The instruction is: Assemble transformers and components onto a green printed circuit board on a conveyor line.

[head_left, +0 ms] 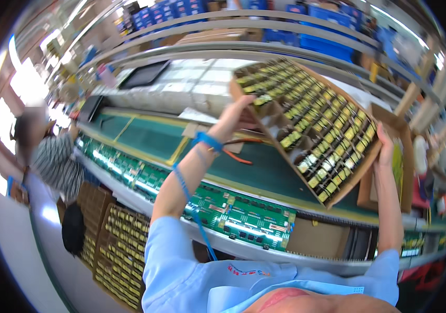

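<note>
Both my hands hold a shallow cardboard tray [285,151] above the bench, tilted with its right side lower. Dividers split it into many cells, most filled with small yellow-and-black components [332,122]; several cells on its left side are vacant. My left hand [242,110] grips the tray's left edge, and a blue wrist strap [208,141] with a coiled cord circles that wrist. On the opposite edge, my right hand [384,146] is closed around the cardboard. Beneath the tray lie a green work mat [270,180] and an orange-tipped tool [237,157].
Green circuit boards [233,211] line a conveyor along the bench's near side. An open cardboard box [403,141] stands to the right. More component trays [121,245] are stacked at the lower left, near another person [56,161]. Metal rails [264,18] and blue bins [327,41] are behind.
</note>
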`<state>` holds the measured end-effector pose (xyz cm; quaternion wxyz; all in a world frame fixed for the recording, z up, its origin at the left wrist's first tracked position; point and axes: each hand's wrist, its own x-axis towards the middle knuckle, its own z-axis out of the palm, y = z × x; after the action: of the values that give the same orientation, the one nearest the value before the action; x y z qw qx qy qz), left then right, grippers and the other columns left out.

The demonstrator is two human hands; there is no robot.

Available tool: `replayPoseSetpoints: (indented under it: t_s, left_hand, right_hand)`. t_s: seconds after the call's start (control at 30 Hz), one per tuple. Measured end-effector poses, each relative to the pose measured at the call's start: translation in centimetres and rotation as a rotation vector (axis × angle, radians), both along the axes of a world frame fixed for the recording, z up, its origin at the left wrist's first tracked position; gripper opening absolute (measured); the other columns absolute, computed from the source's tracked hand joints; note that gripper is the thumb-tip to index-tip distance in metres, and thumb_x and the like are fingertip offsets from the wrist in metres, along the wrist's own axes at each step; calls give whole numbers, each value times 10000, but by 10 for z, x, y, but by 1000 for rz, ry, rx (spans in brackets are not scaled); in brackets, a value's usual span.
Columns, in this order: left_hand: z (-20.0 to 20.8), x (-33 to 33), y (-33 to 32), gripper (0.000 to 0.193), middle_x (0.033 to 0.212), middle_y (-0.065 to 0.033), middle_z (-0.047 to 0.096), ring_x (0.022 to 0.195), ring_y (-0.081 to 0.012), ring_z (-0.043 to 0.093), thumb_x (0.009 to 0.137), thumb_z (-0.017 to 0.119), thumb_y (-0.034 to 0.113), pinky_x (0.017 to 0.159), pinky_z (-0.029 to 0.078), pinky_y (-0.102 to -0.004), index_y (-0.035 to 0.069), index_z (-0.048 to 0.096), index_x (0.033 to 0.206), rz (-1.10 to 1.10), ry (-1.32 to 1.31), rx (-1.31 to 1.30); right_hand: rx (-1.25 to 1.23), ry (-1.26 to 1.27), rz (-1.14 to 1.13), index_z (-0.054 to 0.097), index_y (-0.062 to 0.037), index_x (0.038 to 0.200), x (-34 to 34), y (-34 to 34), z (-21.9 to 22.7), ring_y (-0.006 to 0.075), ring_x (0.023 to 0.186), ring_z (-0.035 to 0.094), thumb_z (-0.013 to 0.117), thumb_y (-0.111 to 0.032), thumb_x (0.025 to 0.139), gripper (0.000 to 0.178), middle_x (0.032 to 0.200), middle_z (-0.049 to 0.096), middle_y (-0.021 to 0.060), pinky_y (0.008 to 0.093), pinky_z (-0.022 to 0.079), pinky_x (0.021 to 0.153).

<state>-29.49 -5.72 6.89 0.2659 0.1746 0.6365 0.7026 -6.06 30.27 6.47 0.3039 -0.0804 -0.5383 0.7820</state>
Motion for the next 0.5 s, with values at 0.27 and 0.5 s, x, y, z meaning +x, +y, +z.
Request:
replayPoseSetpoints:
  t_s: [0.27,0.5]
  left_hand:
    - [-56,-33,42,984,1423,-210,390,1213,-340,495,793,491,765,822,548,-443,55,320,1452,-82,-48,-102]
    - [9,-52,63,944,1043,-223,622,775,-300,679,838,431,740,569,599,-372,-84,415,1298,76,203,-465]
  right_hand:
    - [-120,-228,116,486,-21,1312,19,31,-43,211,1153,548,520,-298,967,443,1269,560,77,371,421,989]
    - [-475,-346,172,470,-65,1340,22,-2,-63,277,1204,511,468,-317,976,443,1328,527,110,466,418,1019]
